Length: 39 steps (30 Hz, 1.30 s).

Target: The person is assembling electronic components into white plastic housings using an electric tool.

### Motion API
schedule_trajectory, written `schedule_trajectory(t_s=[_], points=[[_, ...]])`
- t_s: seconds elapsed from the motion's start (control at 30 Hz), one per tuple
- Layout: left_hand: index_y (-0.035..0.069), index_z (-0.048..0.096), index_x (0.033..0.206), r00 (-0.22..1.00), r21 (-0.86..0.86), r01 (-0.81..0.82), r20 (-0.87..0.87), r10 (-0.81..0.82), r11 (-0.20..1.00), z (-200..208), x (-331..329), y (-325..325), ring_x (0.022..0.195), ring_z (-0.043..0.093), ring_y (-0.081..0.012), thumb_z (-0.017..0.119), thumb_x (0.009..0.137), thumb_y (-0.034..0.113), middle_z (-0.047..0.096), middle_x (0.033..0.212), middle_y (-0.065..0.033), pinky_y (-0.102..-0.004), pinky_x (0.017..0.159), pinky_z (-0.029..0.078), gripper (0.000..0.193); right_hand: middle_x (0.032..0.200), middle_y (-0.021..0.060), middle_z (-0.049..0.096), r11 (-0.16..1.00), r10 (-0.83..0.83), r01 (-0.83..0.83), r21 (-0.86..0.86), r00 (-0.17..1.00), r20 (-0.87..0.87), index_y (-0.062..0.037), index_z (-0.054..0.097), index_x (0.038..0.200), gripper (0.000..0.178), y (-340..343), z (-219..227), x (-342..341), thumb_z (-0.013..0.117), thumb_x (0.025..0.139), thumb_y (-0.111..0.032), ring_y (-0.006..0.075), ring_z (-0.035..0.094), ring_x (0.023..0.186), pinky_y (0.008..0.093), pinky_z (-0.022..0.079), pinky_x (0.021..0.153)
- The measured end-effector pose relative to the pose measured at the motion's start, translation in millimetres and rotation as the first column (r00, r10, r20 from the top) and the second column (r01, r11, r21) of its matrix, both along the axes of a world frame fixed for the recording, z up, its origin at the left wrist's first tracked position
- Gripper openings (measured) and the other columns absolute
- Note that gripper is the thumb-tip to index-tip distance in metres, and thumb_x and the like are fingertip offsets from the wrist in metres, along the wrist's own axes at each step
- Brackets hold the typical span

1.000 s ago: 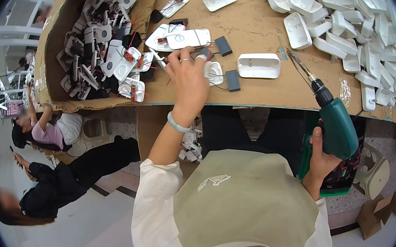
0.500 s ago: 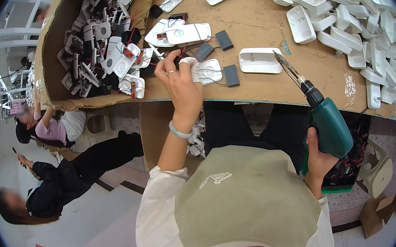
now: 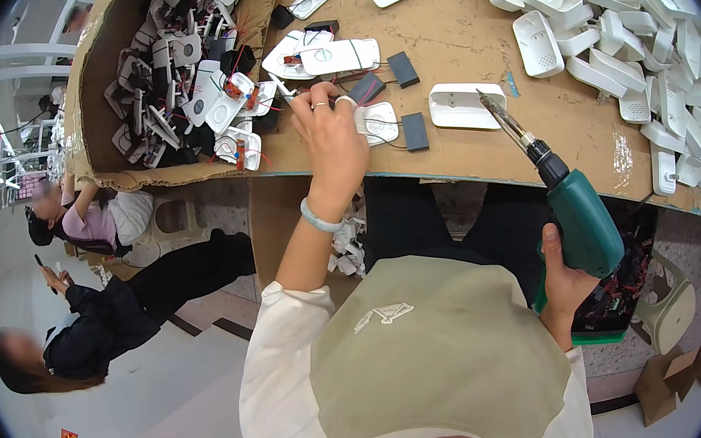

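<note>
The tip of the green power driver (image 3: 584,220) now shows over the lone white shell (image 3: 465,113) on the table (image 3: 566,144), where a second ago it pointed past the shell's far right corner; the right hand (image 3: 566,283) is wrapped around the handle as before. The left hand (image 3: 331,143) has drawn a little to the left, and a dark block (image 3: 367,88) that its fingers covered a second ago is now in plain sight just beyond them. For the work in hand, this seems to mean that the block is let go and the attention of the left hand has passed to the slim white piece (image 3: 279,87) at the edge of the cardboard box (image 3: 88,107). The left hand is bent over with its fingers curled together; they hide their own tips, so I cannot tell whether they pinch that piece or only reach it. The shell lies in the middle of the table, open side up, a shallow tray with rounded corners and smooth walls, and the driver's slim metal tip crosses its far rim in the view without clearly touching it. To the left of the shell lie a white panel (image 3: 380,125) with a round mark, wired to a second dark block (image 3: 415,131), and, farther off, a longer oval panel (image 3: 338,58).
</note>
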<state>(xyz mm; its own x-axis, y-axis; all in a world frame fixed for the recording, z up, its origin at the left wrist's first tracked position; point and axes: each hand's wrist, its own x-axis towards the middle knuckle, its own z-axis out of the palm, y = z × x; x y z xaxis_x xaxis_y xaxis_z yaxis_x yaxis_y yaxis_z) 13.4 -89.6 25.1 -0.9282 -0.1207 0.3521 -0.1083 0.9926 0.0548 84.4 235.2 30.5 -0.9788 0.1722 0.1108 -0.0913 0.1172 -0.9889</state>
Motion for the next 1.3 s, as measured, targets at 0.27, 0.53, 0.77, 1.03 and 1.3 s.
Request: schedule_trajectory(t_s=[0.27, 0.53, 0.77, 1.03, 1.3], points=[[-0.002, 0.065, 0.119, 0.912, 0.907, 0.302, -0.365, 0.186, 0.294, -14.3, 23.0, -18.8, 0.078, 0.066, -0.0133, 0.062, 0.101, 0.001, 0.072, 0.096, -0.0106, -0.0266, 0.068, 0.057, 0.018, 0.098, 0.0028, 0.063, 1.000, 0.015, -0.014, 0.022, 0.999, -0.043, 0.0020, 0.067, 0.111, 0.030, -1.4, 6.5, -3.8, 0.083, 0.087, -0.006, 0.0111, 0.058, 0.088, 0.0240, 0.047, 0.079], [0.007, 0.076, 0.111, 0.916, 0.298, 0.150, -0.400, -0.019, 0.943, 30.8, 22.6, -12.5, 0.084, 0.062, -0.0210, 0.078, 0.081, 0.004, 0.068, 0.088, -0.0053, -0.0356, 0.075, 0.048, 0.030, 0.094, 0.0040, 0.063, 0.998, 0.044, -0.043, 0.046, 0.999, -0.024, 0.0036, 0.068, 0.105, 0.027, -6.8, 5.0, -8.5, 0.083, 0.086, -0.008, 0.0115, 0.059, 0.083, 0.0240, 0.047, 0.074], [0.005, 0.071, 0.089, 0.896, -0.094, 0.397, -0.176, -0.408, 0.913, 8.8, 11.5, 63.2, 0.095, 0.058, -0.0245, 0.073, 0.069, 0.008, 0.064, 0.084, -0.0049, -0.0469, 0.092, 0.036, 0.020, 0.093, 0.0052, 0.064, 0.996, 0.048, -0.048, 0.075, 0.999, -0.006, 0.0033, 0.069, 0.103, 0.024, -6.5, -7.0, -6.1, 0.083, 0.086, -0.007, 0.0123, 0.060, 0.081, 0.0245, 0.048, 0.072], [0.008, 0.071, 0.073, 0.955, -0.154, 0.160, -0.227, -0.192, 0.975, -3.2, -4.0, 95.5, 0.114, 0.055, -0.0268, 0.076, 0.064, 0.008, 0.068, 0.113, -0.0067, -0.0574, 0.102, 0.029, 0.010, 0.096, 0.0081, 0.068, 0.994, 0.070, -0.064, 0.085, 0.996, -0.063, 0.0024, 0.069, 0.100, 0.022, -8.6, -26.0, -14.7, 0.083, 0.085, -0.005, 0.0154, 0.063, 0.083, 0.0278, 0.050, 0.072], [0.012, 0.073, 0.070, 0.975, -0.277, 0.133, -0.136, -0.176, 0.951, -0.4, -21.1, 93.5, 0.129, 0.053, -0.0305, 0.077, 0.066, 0.011, 0.068, 0.121, -0.0065, -0.0721, 0.113, 0.014, 0.005, 0.090, 0.0110, 0.068, 0.980, 0.111, -0.084, 0.180, 0.982, -0.150, 0.0013, 0.069, 0.098, 0.024, -16.9, -30.6, -29.1, 0.085, 0.081, -0.004, 0.0243, 0.065, 0.080, 0.0313, 0.052, 0.073]])
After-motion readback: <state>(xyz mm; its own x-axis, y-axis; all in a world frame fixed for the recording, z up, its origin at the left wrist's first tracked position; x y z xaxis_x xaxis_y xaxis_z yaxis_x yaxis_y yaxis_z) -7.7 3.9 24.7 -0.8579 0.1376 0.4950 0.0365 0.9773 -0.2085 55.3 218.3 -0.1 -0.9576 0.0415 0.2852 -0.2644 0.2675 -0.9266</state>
